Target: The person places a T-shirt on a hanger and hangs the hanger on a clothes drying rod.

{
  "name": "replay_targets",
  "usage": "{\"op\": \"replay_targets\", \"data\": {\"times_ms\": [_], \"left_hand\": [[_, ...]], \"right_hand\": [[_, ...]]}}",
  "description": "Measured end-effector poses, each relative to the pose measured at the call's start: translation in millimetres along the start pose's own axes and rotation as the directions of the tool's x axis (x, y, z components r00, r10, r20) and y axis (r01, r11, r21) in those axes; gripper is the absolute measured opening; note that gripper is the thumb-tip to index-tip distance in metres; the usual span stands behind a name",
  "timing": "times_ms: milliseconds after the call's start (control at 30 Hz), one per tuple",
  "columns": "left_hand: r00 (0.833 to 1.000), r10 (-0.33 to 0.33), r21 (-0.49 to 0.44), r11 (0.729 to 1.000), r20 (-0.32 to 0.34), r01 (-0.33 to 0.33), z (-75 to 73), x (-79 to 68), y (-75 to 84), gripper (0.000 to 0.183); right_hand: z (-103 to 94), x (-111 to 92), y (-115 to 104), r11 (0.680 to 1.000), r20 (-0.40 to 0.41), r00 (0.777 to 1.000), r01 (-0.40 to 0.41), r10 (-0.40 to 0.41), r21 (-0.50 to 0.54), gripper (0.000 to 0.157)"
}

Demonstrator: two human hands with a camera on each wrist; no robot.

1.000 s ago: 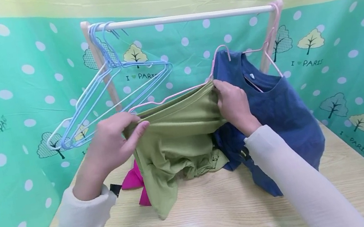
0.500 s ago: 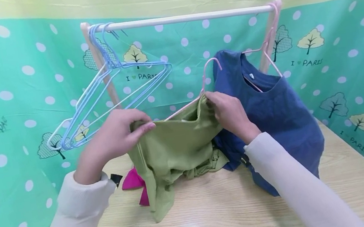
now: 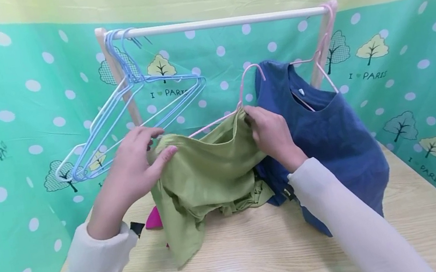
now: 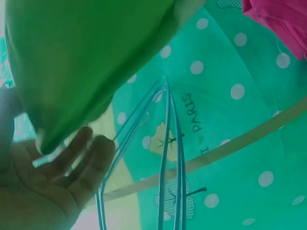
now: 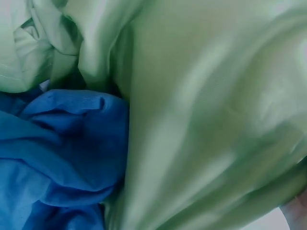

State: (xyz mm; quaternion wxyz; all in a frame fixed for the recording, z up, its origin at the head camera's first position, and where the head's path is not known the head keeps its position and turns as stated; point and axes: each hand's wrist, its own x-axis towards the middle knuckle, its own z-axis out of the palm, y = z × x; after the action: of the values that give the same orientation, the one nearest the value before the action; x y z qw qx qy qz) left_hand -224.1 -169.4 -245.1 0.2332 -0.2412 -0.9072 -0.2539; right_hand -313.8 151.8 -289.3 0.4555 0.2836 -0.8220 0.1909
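Note:
An olive-green top [image 3: 210,170] hangs between my hands, its neck opening upward and its lower part bunched near the table. A pink hanger [image 3: 212,124] runs inside the opening, its hook standing up beside the right hand. My right hand [image 3: 272,134] pinches the neckline near that hook. At the other shoulder is my left hand [image 3: 131,173], thumb in front and fingers behind the cloth. In the left wrist view, the relaxed fingers of that hand [image 4: 43,187] surround the cloth corner without gripping it. Green fabric [image 5: 192,110] fills most of the right wrist view.
Behind stands a rack with a white rail [image 3: 217,23]. Several blue hangers [image 3: 88,144] hang at its left end. A dark blue garment [image 3: 331,151] hangs on another pink hanger at the right. Magenta cloth [image 3: 153,219] lies on the table [image 3: 258,258], partly covered by the green top.
The green top's neckline dropped, slackened and opened toward me, and the hanger's hook moved left with the right hand. The left hand has loosened from the fabric edge and moved slightly left.

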Motion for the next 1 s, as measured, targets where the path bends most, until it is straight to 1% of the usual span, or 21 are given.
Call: {"op": "replay_targets", "data": {"times_ms": [67, 133, 167, 233, 300, 367, 400, 500, 567, 700, 767, 833, 867, 900, 933, 967, 1000], "left_hand": [[0.997, -0.075, 0.007, 0.997, 0.0, 0.075, -2.0, -5.7, 3.2, 0.071], [0.988, -0.15, 0.018, 0.989, 0.019, 0.15, -3.3, -11.1, 5.9, 0.085], [0.983, -0.179, 0.025, 0.984, 0.025, 0.179, -3.7, -14.0, 6.7, 0.087], [0.977, -0.212, 0.03, 0.977, 0.014, 0.211, -3.8, -19.4, 7.5, 0.08], [0.975, -0.221, 0.044, 0.974, -0.02, 0.222, -4.3, -23.3, 7.6, 0.061], [0.974, -0.211, 0.067, 0.974, -0.077, 0.217, -6.0, -25.2, 6.8, 0.039], [0.973, -0.2, 0.085, 0.974, -0.111, 0.21, -7.5, -25.3, 6.5, 0.031], [0.965, -0.173, 0.117, 0.973, -0.196, 0.198, -14.0, -23.3, 4.5, 0.017], [0.96, -0.152, 0.132, 0.974, -0.234, 0.186, -20.1, -21.3, 2.1, 0.013], [0.952, -0.121, 0.124, 0.979, -0.281, 0.161, -35.3, -16.7, -3.0, 0.014], [0.94, -0.092, 0.127, 0.982, -0.328, 0.141, -44.0, -13.9, -4.3, 0.014], [0.923, -0.068, 0.118, 0.986, -0.379, 0.121, -51.4, -11.2, -4.9, 0.015], [0.917, -0.054, 0.124, 0.986, -0.396, 0.112, -54.5, -10.0, -5.0, 0.015], [0.915, -0.039, 0.132, 0.986, -0.402, 0.1, -57.1, -8.9, -5.3, 0.015], [0.918, -0.025, 0.139, 0.987, -0.396, 0.087, -59.2, -7.9, -5.4, 0.014], [0.927, -0.015, 0.149, 0.986, -0.375, 0.077, -60.8, -7.3, -5.3, 0.014], [0.941, -0.012, 0.159, 0.985, -0.338, 0.069, -61.9, -6.9, -5.7, 0.013]], "right_hand": [[-0.3, 2.3, -0.4, 0.999, -0.003, 0.999, -0.035, 0.035, -0.006, 0.017], [-0.7, 4.2, -1.0, 0.998, -0.007, 0.998, -0.069, 0.069, -0.01, 0.017], [-1.0, 5.1, -1.3, 0.996, -0.011, 0.996, -0.085, 0.085, -0.012, 0.017], [-1.4, 6.5, -1.2, 0.993, -0.02, 0.993, -0.114, 0.114, -0.014, 0.018], [-1.8, 7.4, -1.0, 0.99, -0.025, 0.99, -0.14, 0.139, -0.013, 0.019], [-2.2, 7.8, -0.6, 0.987, -0.032, 0.986, -0.162, 0.162, -0.007, 0.019], [-2.3, 7.5, -0.2, 0.985, -0.033, 0.985, -0.17, 0.17, -0.002, 0.02], [-2.1, 5.3, 1.2, 0.984, -0.033, 0.984, -0.177, 0.177, 0.004, 0.021], [-1.3, 3.0, 2.7, 0.986, -0.031, 0.985, -0.17, 0.17, 0.002, 0.021], [0.7, -1.6, 5.0, 0.99, -0.037, 0.989, -0.141, 0.141, -0.001, 0.02], [1.0, -3.6, 5.2, 0.993, -0.048, 0.992, -0.121, 0.121, -0.009, 0.018], [1.7, -5.9, 4.8, 0.995, -0.059, 0.994, -0.096, 0.095, -0.02, 0.018], [2.2, -6.9, 3.9, 0.996, -0.061, 0.995, -0.08, 0.078, -0.025, 0.018], [3.1, -7.8, 3.2, 0.997, -0.065, 0.996, -0.065, 0.062, -0.03, 0.019], [4.2, -8.5, 2.1, 0.998, -0.065, 0.997, -0.05, 0.048, -0.032, 0.02], [5.2, -9.0, 0.6, 0.999, -0.067, 0.997, -0.036, 0.034, -0.032, 0.021], [6.2, -9.0, -1.2, 0.999, -0.066, 0.998, -0.024, 0.022, -0.029, 0.021]]}}
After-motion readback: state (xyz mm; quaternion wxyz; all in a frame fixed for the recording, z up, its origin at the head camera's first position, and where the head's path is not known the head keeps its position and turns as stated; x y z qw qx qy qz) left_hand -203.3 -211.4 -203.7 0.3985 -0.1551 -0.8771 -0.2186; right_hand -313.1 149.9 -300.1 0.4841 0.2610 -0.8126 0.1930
